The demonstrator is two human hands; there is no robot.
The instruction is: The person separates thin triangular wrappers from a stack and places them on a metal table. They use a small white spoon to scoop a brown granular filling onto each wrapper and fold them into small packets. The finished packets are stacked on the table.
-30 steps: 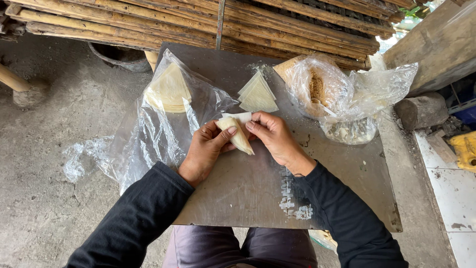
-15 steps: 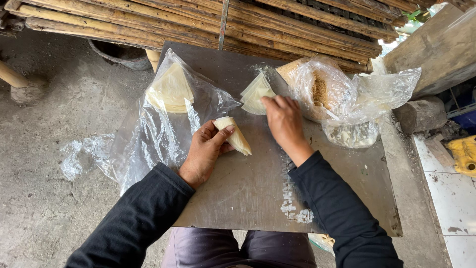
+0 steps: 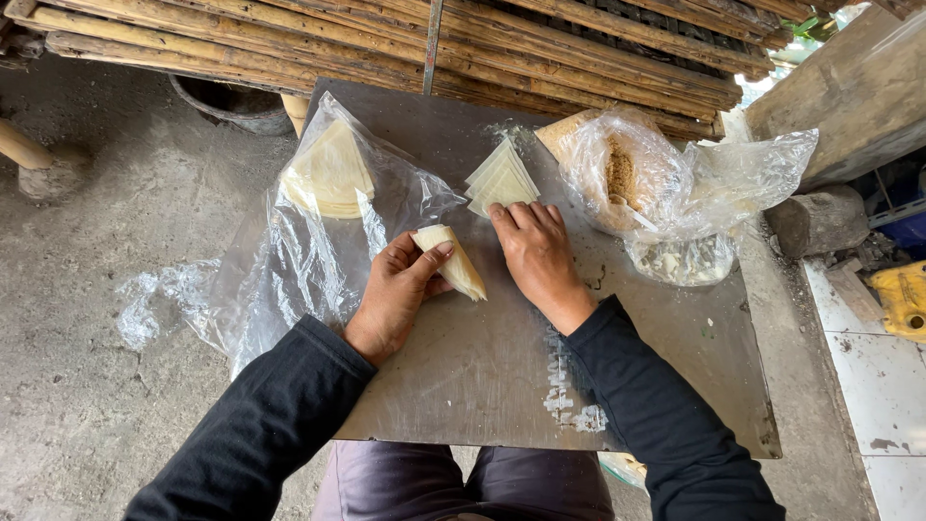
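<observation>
My left hand [image 3: 395, 294] grips a pale folded pastry cone [image 3: 455, 266] just above the grey metal board [image 3: 482, 367]. My right hand [image 3: 535, 253] lies flat on the board, its fingertips touching the near edge of a small stack of triangular pastry sheets [image 3: 502, 178]. A second stack of wedge-shaped sheets [image 3: 331, 174] rests inside a clear plastic bag [image 3: 289, 260] at the left. To the right, a crumpled clear bag [image 3: 666, 188] holds brownish crumbly filling [image 3: 620, 174] with a pale utensil in it.
Stacked bamboo poles [image 3: 482, 39] run along the far edge of the board. A dark round basin [image 3: 231, 101] sits on the dirt floor at the upper left. At the right are a wooden plank [image 3: 849, 96], a log stub [image 3: 820, 220] and a yellow object [image 3: 902, 299].
My right hand left the folded cone and moved up to the stack of triangular sheets. My left hand keeps hold of the cone, which stays in about the same place.
</observation>
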